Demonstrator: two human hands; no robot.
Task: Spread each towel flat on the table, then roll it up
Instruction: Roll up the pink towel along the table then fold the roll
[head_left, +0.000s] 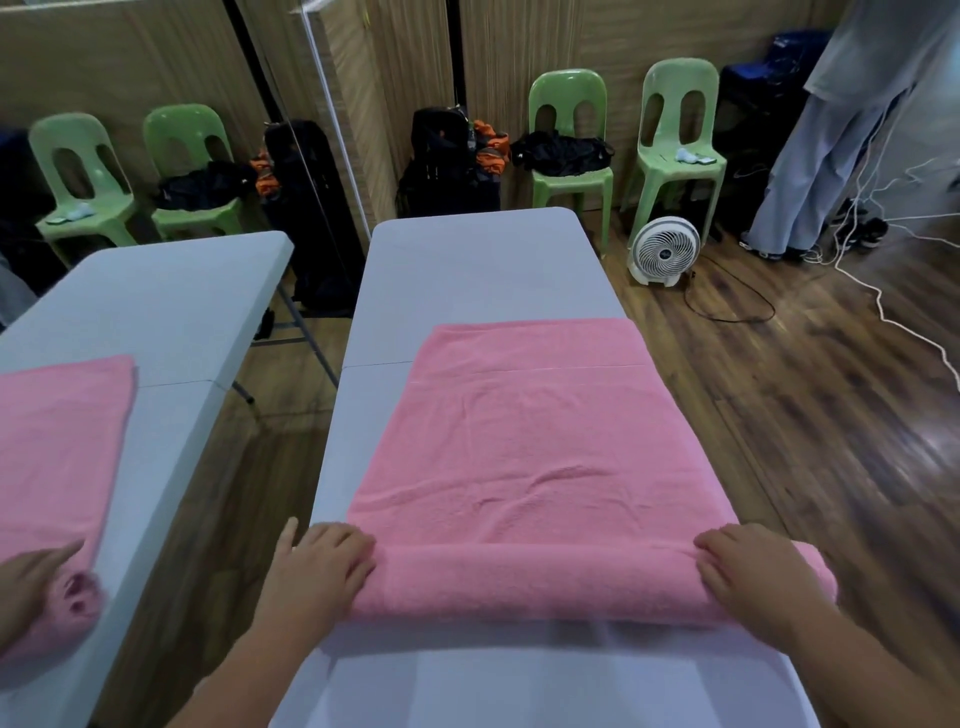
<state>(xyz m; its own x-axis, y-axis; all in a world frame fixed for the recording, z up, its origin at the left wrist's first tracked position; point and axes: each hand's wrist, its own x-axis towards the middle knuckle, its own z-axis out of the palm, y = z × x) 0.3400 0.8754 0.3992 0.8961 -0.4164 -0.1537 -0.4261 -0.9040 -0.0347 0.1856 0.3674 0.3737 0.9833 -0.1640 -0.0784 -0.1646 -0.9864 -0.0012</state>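
Left hand: fingers curled over the left end of the roll, thumb stretched out to the left, off the cloth. Right hand: fingers curled over the right end of the same roll, knuckles up. Both hands clasp the cloth; the two are well apart, one at each end.

Pink towel: lies lengthwise on the grey-white table. Near end is rolled into a thick cylinder lying across the table's width. The remainder lies flat beyond the roll, with shallow wrinkles just past it and a stitched band near the far edge. The towel's right edge runs along the table's right edge; a bare strip of table shows at the left.

Surroundings: a mirror at the left reflects table, towel and a hand. Two green chairs stand against the far wall, with dark bags beside them. A white fan sits on the wooden floor. A standing person is at upper right, white cables nearby.
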